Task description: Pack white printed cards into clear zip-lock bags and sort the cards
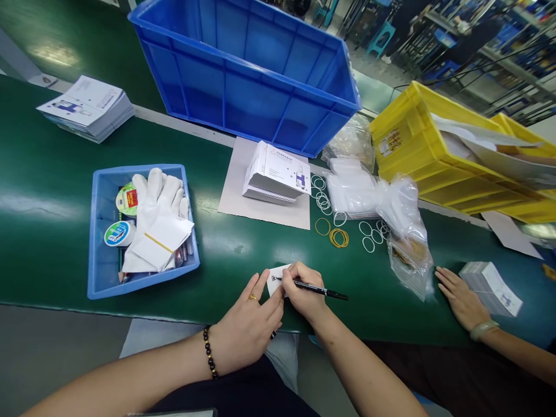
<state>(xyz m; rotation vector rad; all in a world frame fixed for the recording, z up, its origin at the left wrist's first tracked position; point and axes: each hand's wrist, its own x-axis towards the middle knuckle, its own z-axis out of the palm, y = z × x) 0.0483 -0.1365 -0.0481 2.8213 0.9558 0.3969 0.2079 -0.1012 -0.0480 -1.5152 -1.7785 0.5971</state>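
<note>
- Currently, your right hand (304, 292) is closed on the black pen (328, 292), and the pen's tip touches the small white paper (274, 284).
- Your left hand (247, 330) is not clamped; its fingers are a little apart and lie at the lower edge of the paper, close beside the right hand.
- The paper lies on the green table (230, 249), near the edge at your side, and it carries some dark handwriting.
- To the left is the light blue tray (101, 202), in which there are a white glove (150, 200), two round containers (117, 233), and white cards (178, 231) with a yellow strip across them.
- Beyond your hands, a stack of printed booklets (284, 168) rests on a grey sheet (232, 197), just before the large blue bin (195, 87).
- To the right of this sheet are white rings (322, 202), tan bands (339, 238) and clear plastic bags (354, 191); the yellow bin (412, 150) stands behind.
- At the far right, another person's hand (464, 298) rests on the table, beside a separate booklet stack (490, 286).
</note>
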